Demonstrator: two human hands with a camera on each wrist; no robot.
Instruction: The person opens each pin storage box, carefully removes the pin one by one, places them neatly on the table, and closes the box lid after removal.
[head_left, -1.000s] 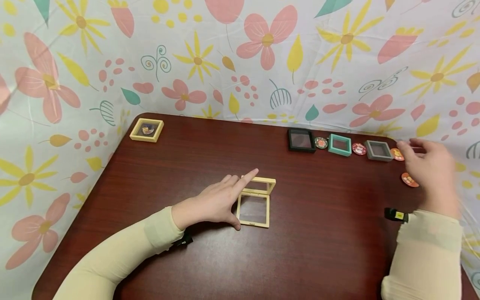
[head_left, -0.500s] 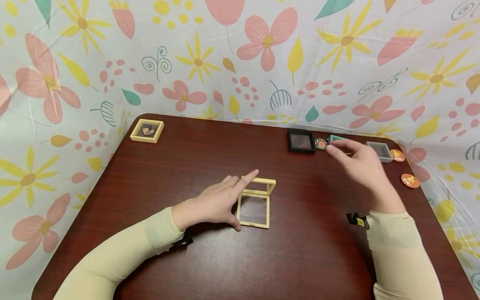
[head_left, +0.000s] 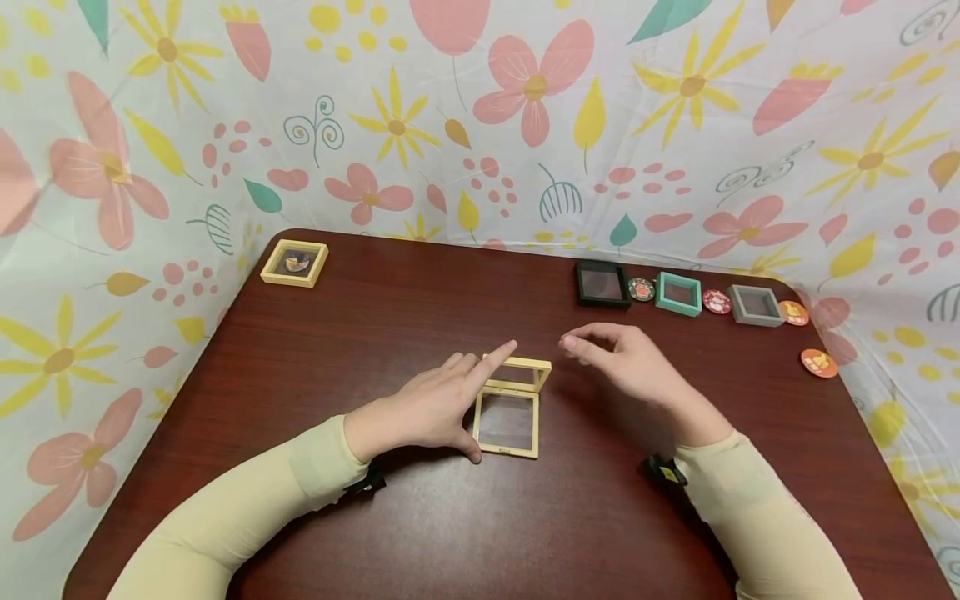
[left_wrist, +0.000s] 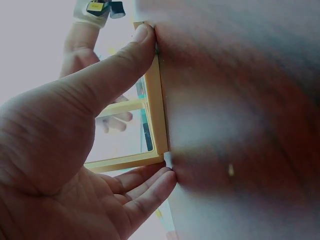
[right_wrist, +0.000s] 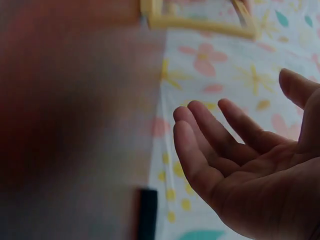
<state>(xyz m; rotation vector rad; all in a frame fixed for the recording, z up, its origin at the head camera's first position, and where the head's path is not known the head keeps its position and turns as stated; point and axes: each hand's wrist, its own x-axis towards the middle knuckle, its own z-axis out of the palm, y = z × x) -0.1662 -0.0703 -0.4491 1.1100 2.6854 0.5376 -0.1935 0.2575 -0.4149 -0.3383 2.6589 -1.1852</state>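
Observation:
A pale yellow frame (head_left: 536, 423) with clear panes lies at mid-table, its hinged lid raised at the back. My left hand (head_left: 429, 402) holds it from the left, the thumb at the near left corner and the index finger along the lid's top edge. In the left wrist view the thumb and fingers of my left hand (left_wrist: 65, 125) span the yellow frame (left_wrist: 158, 107). Just right of the lid hovers my right hand (head_left: 633, 367), fingers bent loosely. The right wrist view shows this right hand (right_wrist: 250, 165) open with nothing in it.
Along the back right edge stand black (head_left: 579, 283), teal (head_left: 679, 307) and gray (head_left: 757, 320) frames, with round discs between and beside them. An orange disc (head_left: 819, 363) lies near the right edge. Another yellow frame (head_left: 288, 280), holding a disc, sits at the back left corner.
My right hand has travelled left from the back right corner, past the teal frame, to beside the raised lid. The left hand and the yellow frame have stayed in place.

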